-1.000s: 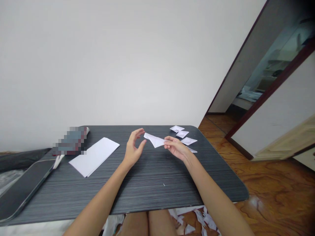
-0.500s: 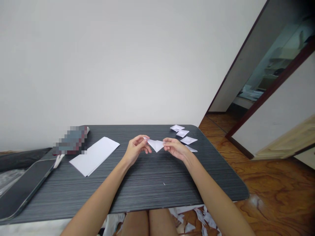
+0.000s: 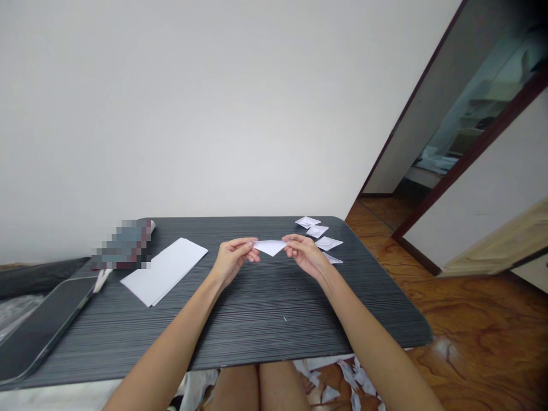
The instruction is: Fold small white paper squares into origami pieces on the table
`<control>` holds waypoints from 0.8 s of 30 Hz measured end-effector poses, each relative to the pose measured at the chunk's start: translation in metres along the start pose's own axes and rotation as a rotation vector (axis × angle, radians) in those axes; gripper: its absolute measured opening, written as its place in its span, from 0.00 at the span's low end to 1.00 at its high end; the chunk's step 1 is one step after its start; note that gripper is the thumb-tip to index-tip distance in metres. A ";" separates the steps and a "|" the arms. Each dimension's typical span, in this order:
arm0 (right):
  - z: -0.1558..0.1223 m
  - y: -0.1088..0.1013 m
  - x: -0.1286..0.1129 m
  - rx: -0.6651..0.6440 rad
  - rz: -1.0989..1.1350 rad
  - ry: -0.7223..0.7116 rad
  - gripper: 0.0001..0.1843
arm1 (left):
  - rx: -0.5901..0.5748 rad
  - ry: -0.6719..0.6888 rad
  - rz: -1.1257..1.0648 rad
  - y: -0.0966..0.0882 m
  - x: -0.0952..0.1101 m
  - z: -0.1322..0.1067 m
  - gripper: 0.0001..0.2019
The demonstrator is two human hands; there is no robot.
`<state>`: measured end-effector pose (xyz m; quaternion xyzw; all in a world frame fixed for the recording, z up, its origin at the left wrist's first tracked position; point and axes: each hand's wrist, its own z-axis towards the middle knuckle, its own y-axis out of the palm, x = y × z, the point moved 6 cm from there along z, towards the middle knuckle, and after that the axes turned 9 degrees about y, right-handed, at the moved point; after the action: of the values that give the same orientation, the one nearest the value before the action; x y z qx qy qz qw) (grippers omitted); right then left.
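A small folded white paper (image 3: pixel 270 247) hangs between my two hands above the dark table, its point facing down toward me. My left hand (image 3: pixel 234 257) pinches its left corner between thumb and fingers. The right corner is pinched by my right hand (image 3: pixel 306 252). Just beyond my right hand lie several folded paper boats (image 3: pixel 328 244) in a row; the nearest is partly hidden by that hand. Farther left of my left hand, a stack of white paper sheets (image 3: pixel 166 271) rests on the table.
The dark grained table (image 3: pixel 265 331) stands against a white wall. At its left are a black flat device (image 3: pixel 47 325), a white cable (image 3: pixel 103 279) and a pixelated object (image 3: pixel 124 245). Paper scraps (image 3: pixel 355 379) litter the wooden floor (image 3: pixel 471 325) below the front edge.
The folded paper's top edge has become straight and taut between my hands, and its lower point has risen slightly. Both hands still pinch its corners.
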<state>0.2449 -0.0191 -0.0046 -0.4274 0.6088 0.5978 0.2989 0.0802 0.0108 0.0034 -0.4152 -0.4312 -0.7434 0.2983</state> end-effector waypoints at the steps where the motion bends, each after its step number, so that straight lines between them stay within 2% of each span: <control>1: -0.001 0.000 -0.001 0.005 0.040 -0.001 0.07 | 0.007 -0.014 -0.032 0.000 0.000 -0.001 0.12; 5: -0.004 0.003 -0.004 -0.021 0.104 -0.013 0.10 | -0.005 -0.028 -0.089 0.001 0.002 -0.003 0.12; 8: -0.004 0.005 -0.007 0.003 0.047 -0.088 0.08 | -0.017 0.025 0.037 0.003 0.005 -0.003 0.12; 12: -0.001 -0.001 -0.006 0.175 -0.063 -0.241 0.06 | 0.015 0.175 0.369 0.003 0.012 -0.002 0.11; 14: 0.000 -0.003 -0.005 0.275 -0.138 -0.299 0.07 | 0.048 0.215 0.458 0.003 0.012 -0.003 0.12; 18: -0.001 0.000 -0.003 0.349 -0.224 -0.357 0.09 | 0.161 0.201 0.403 -0.001 0.006 -0.004 0.15; 24: -0.007 0.010 -0.005 0.310 -0.241 -0.387 0.10 | 0.283 0.199 0.258 -0.008 0.001 -0.003 0.14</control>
<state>0.2392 -0.0254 0.0058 -0.3240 0.5693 0.5283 0.5403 0.0718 0.0117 0.0001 -0.3455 -0.4430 -0.6683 0.4876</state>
